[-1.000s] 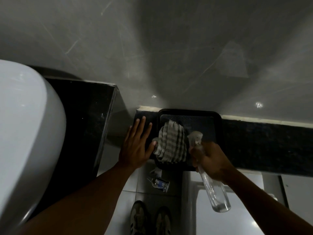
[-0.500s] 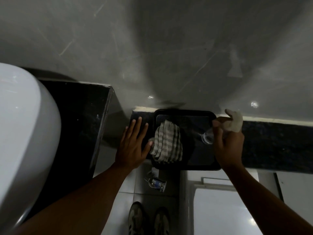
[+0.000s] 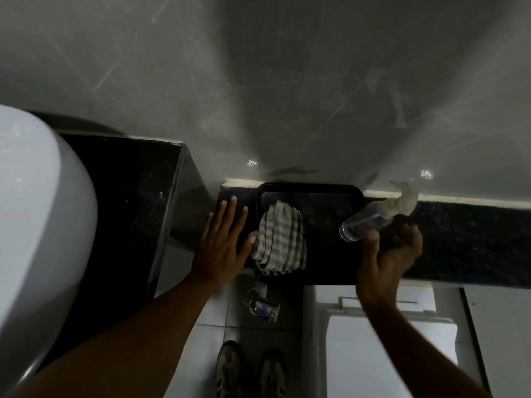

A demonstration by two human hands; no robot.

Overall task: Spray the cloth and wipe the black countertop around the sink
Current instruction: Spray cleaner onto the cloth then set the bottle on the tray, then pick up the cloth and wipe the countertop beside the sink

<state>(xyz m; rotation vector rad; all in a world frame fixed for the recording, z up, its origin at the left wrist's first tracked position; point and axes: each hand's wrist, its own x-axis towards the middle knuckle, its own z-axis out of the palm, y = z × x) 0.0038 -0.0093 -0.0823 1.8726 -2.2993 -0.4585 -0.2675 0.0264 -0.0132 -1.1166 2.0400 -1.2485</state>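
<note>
A crumpled checked cloth (image 3: 280,239) lies in the left half of a black tray (image 3: 327,271) on a narrow black ledge (image 3: 471,239). My left hand (image 3: 222,242) rests flat on the ledge beside the tray, fingers spread, thumb touching the cloth's edge. My right hand (image 3: 388,254) holds a clear spray bottle (image 3: 365,221) over the tray's right side, tilted with its base toward me and its white trigger head (image 3: 402,201) toward the wall. The black countertop (image 3: 120,196) around the white sink (image 3: 37,225) is on the left.
A grey marble wall (image 3: 287,81) rises behind the ledge. A gap separates countertop and ledge. Below, on the tiled floor, lies a small glass bottle (image 3: 263,307) near my shoes (image 3: 250,372). A white toilet cistern (image 3: 388,340) sits under my right arm.
My right hand swung the spray bottle from pointing at the cloth, up and rightward, turning it so its base faces me. The left hand and the cloth stayed put.
</note>
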